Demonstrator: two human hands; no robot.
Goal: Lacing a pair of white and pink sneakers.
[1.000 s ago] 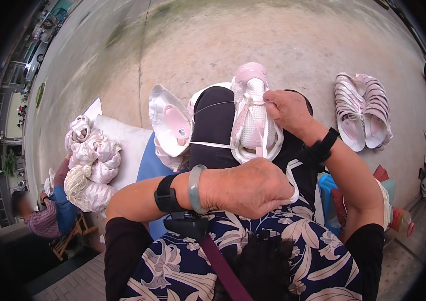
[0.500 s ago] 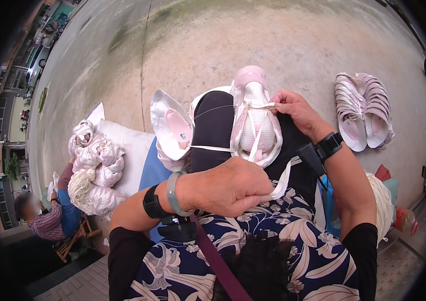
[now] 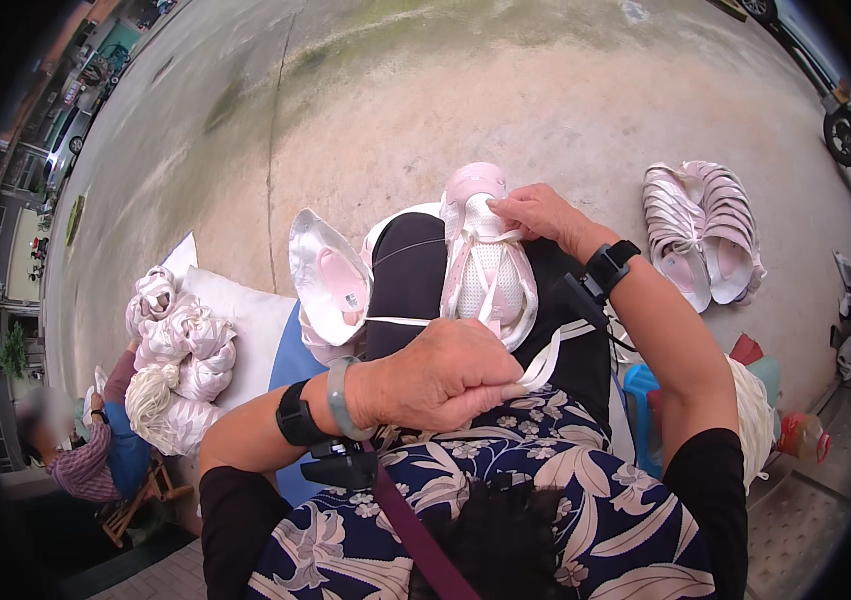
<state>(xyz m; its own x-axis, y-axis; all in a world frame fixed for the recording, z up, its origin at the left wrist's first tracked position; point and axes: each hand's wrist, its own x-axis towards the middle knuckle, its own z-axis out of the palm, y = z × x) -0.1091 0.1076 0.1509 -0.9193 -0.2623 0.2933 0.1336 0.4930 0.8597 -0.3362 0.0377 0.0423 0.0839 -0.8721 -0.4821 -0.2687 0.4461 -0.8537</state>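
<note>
A pink and white shoe upper (image 3: 473, 184) lies along my lap with its toe pointing away, white lace crossing its perforated tongue. My left hand (image 3: 450, 375) is closed in front of my body, gripping the loose white shoelace (image 3: 543, 362), which trails out to the right. At the right edge of the lacing, near the toe end, my right hand (image 3: 545, 218) pinches the lace with thumb and forefinger; the fingertips partly hide the eyelets there. A second shoe upper (image 3: 317, 300) rests left of my thigh, and a lace stretches from it across the dark trouser leg to the first.
Two nested stacks of pink and white uppers (image 3: 702, 225) stand on the concrete at right. Bundled uppers (image 3: 185, 340) and a hank of white laces (image 3: 152, 398) lie at left. A blue stool (image 3: 640, 420) and plastic bottle (image 3: 805, 440) are near right. Another person (image 3: 95, 450) sits far left.
My right hand has shifted slightly toward the toe and its fingers now press closer to the shoe's lacing. My left hand keeps its hold on the lace. The whole view has tilted a little.
</note>
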